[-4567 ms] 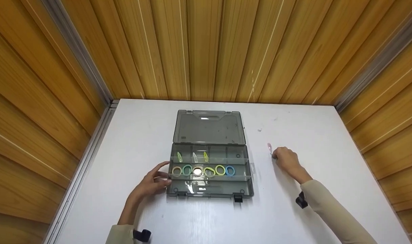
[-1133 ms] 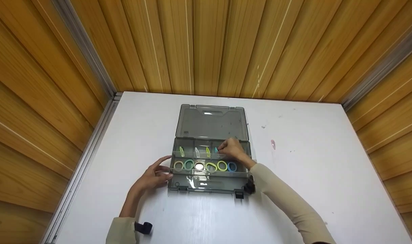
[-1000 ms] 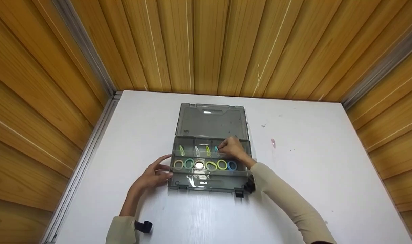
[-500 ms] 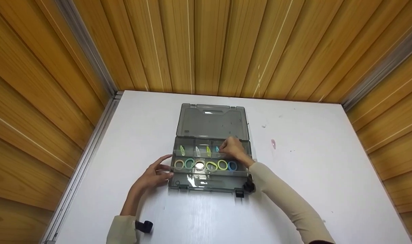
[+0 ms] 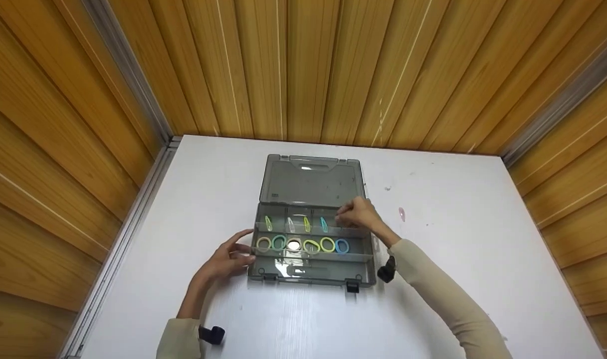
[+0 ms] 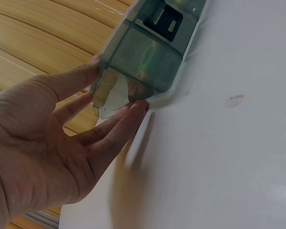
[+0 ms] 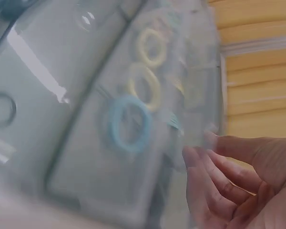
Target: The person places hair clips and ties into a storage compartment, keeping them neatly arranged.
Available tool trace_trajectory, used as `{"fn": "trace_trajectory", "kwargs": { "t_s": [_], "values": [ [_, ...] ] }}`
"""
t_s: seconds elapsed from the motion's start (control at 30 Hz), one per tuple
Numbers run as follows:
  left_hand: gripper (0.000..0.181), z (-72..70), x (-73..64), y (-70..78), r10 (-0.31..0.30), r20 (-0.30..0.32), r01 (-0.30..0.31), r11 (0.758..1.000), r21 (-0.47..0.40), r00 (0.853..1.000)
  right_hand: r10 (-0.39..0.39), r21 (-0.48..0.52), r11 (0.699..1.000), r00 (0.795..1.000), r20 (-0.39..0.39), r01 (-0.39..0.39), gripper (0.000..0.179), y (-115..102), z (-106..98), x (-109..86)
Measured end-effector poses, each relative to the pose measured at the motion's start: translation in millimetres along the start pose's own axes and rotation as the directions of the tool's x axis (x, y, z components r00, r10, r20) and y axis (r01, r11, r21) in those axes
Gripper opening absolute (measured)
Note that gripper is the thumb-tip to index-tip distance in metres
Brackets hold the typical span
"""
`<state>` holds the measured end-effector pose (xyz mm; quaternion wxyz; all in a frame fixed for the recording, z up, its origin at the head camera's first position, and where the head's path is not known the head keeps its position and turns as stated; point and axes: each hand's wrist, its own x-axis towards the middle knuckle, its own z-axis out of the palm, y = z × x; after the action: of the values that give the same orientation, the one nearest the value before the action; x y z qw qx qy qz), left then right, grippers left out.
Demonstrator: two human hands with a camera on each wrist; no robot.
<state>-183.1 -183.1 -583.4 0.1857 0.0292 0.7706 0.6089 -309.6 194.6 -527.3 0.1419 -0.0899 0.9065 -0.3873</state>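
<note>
A smoky see-through compartment box (image 5: pixel 308 271) lies with its lid folded back. My left hand (image 5: pixel 223 262) touches the box's left side with thumb and fairly straight fingers, spread along the wall in the left wrist view. My right hand (image 5: pixel 360 214) hovers over the back row's right end, fingers loosely bent and nothing between them. Just left of its fingertips lies a turquoise snap hair clip (image 5: pixel 324 224). Farther left in that row are a yellow clip (image 5: pixel 306 224), a white clip (image 5: pixel 291 225) and a pale green clip (image 5: pixel 268 223).
Several ring-shaped hair ties line the middle row, a blue hair tie (image 5: pixel 342 246) at its right end. A pink hair clip (image 5: pixel 402 214) lies on the white table (image 5: pixel 448 224) right of the box. The open lid (image 5: pixel 313 179) lies behind; wood-look panels (image 5: pixel 303 75) enclose the table.
My right hand picked up the turquoise clip from the table's right side, set it in the back row, let go and moved slightly right. My left hand stayed at the box.
</note>
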Motion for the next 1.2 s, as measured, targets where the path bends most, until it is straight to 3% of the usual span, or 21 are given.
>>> {"fn": "trace_trajectory", "kwargs": {
  "t_s": [0.3,0.43,0.57,0.67,0.73,0.83,0.9,1.07,1.2],
  "values": [
    [0.077,1.3,4.7,0.6,0.039,0.03,-0.038,0.999,-0.025,0.999,0.115,0.099,0.989,0.991,-0.065,-0.108,0.027,55.1,-84.8,-8.7],
    [0.078,0.2,4.5,1.9,0.035,0.032,-0.034,0.999,-0.029,0.999,0.172,0.038,0.985,0.979,-0.113,-0.169,0.03,83.0,-111.0,-15.7],
    [0.078,-1.5,3.5,3.0,0.043,0.034,-0.042,0.999,-0.017,0.999,0.177,-0.004,0.984,0.972,-0.153,-0.179,0.032,109.7,-123.1,-19.9],
    [0.077,-3.0,2.9,2.6,0.051,0.035,-0.051,0.999,-0.011,0.998,0.111,0.027,0.994,0.98,-0.167,-0.108,0.031,125.8,-123.5,-20.9],
    [0.077,-3.9,3.0,1.5,0.05,0.032,-0.05,0.999,-0.008,0.998,0.016,0.025,1.0,0.985,-0.174,-0.012,0.028,134.3,-120.1,-20.0],
    [0.078,-4.4,3.1,-0.3,0.044,0.034,-0.044,0.999,-0.011,0.998,-0.128,-0.053,0.991,0.98,-0.156,0.121,0.026,143.6,-111.6,-18.4],
    [0.079,-4.5,3.5,-1.5,0.037,0.038,-0.037,0.999,0.0,0.999,-0.221,-0.135,0.97,0.968,-0.122,0.204,0.026,147.5,-104.9,-17.6],
    [0.081,-3.9,4.3,-3.2,0.029,0.052,-0.029,1.0,0.003,0.998,-0.326,-0.242,0.921,0.944,-0.045,0.306,0.028,149.0,-93.8,-16.4],
    [0.081,-4.4,3.6,-2.8,0.037,0.051,-0.037,0.999,-0.017,0.998,-0.348,-0.259,0.907,0.937,-0.019,0.332,0.033,146.4,-92.7,-12.7]
  ]
}}
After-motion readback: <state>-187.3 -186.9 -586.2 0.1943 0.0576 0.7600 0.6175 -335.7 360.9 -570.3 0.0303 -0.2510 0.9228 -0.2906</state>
